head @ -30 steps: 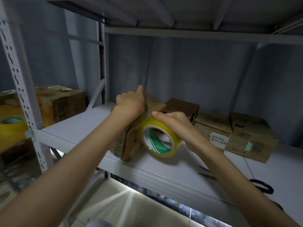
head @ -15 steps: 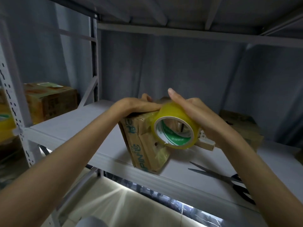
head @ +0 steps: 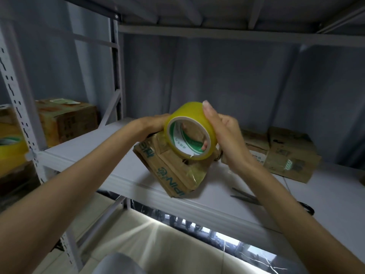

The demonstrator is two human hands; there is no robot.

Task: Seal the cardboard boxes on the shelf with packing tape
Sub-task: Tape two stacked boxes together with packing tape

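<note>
A small brown cardboard box (head: 171,171) with green print stands tilted near the front edge of the white shelf (head: 94,153). My left hand (head: 152,125) presses down on its top from the left. My right hand (head: 225,133) grips a yellow roll of packing tape (head: 189,131) held above the box's right top corner, with a finger inside the core. Shiny tape runs over the box's right end. Other cardboard boxes (head: 286,155) lie further back on the right.
Black-handled scissors (head: 272,200) lie on the shelf under my right forearm. Beyond the perforated upright (head: 23,107) on the left are another box (head: 67,119) and a second yellow tape roll (head: 9,149). A shelf deck hangs close overhead.
The tape roll has risen from the box's right side to above its top. My left hand stays on the box, which has tipped and turned a little.
</note>
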